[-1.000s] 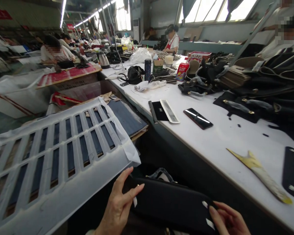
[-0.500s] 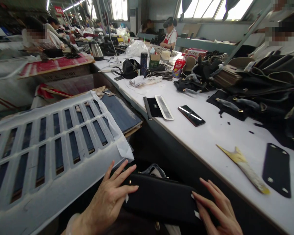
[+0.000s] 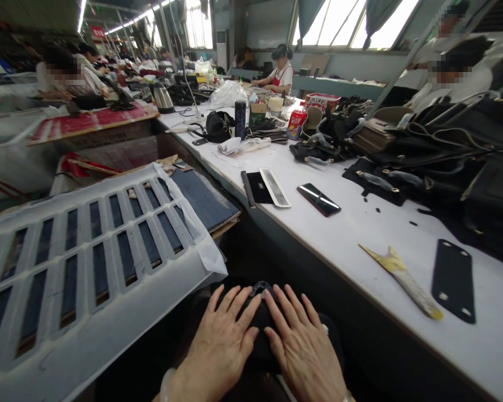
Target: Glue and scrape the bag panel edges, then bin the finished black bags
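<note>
Both my hands lie flat, side by side, on a black bag [image 3: 263,349] at my lap. My left hand [image 3: 222,335] rests on its left part with the fingers stretched forward. Over the right part spreads my right hand [image 3: 304,340], its thumb close to the left thumb. The hands cover most of the bag's surface. A small white tab [image 3: 325,329] shows at its right edge, and a clear-wrapped handle [image 3: 260,287] pokes out beyond the fingertips.
On the white table [image 3: 339,245] to the right lie a yellow-tipped tool [image 3: 402,279], a black panel [image 3: 454,279], a phone [image 3: 319,199] and black bags [image 3: 465,178]. A white slotted rack [image 3: 138,301] stands at left. Co-workers sit farther back.
Both hands moved inward from the ends of the black piece and now lie flat over its middle. The view shifted slightly.
</note>
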`<state>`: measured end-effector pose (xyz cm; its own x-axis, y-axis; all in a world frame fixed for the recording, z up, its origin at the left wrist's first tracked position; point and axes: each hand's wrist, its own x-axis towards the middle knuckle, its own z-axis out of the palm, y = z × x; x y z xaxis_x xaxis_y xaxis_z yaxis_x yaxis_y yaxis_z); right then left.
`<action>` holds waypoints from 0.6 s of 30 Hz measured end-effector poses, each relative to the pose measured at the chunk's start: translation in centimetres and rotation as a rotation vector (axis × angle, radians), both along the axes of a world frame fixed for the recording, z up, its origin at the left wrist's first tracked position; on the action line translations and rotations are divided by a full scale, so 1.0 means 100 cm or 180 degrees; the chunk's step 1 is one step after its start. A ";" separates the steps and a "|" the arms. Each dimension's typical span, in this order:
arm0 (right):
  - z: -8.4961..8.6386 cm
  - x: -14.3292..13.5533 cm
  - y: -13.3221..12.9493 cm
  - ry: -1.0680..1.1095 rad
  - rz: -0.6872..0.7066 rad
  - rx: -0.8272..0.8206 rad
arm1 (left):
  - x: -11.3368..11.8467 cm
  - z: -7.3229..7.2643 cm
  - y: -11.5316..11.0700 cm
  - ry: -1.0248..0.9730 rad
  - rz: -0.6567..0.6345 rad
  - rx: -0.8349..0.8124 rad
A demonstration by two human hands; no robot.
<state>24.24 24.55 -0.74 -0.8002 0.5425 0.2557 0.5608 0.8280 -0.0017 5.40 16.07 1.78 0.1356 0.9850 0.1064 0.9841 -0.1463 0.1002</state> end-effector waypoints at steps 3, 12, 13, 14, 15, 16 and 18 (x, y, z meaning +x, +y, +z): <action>-0.007 0.001 0.001 0.0072 -0.0027 -0.0133 | -0.001 -0.006 0.000 0.0018 0.0080 -0.0024; 0.010 -0.014 -0.009 0.0167 -0.0601 -0.0834 | 0.001 -0.014 -0.004 0.0151 0.0049 0.0325; 0.013 -0.015 -0.010 0.0141 -0.0633 -0.0859 | 0.001 -0.014 -0.004 0.0159 0.0048 0.0341; 0.016 -0.016 -0.011 0.0123 -0.0665 -0.0873 | 0.002 -0.014 -0.005 0.0160 0.0059 0.0351; 0.018 -0.017 -0.011 0.0109 -0.0689 -0.0894 | 0.002 -0.014 -0.005 0.0156 0.0069 0.0360; 0.020 -0.018 -0.011 0.0106 -0.0697 -0.0922 | 0.002 -0.014 -0.006 0.0148 0.0080 0.0372; 0.022 -0.016 -0.010 0.0143 -0.0674 -0.0989 | 0.002 -0.014 -0.006 0.0125 0.0104 0.0385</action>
<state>22.63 23.56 1.48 -0.6539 0.7518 0.0853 0.7130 0.6499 -0.2630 5.65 15.51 0.43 0.1101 0.9693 0.2200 0.9914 -0.1229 0.0450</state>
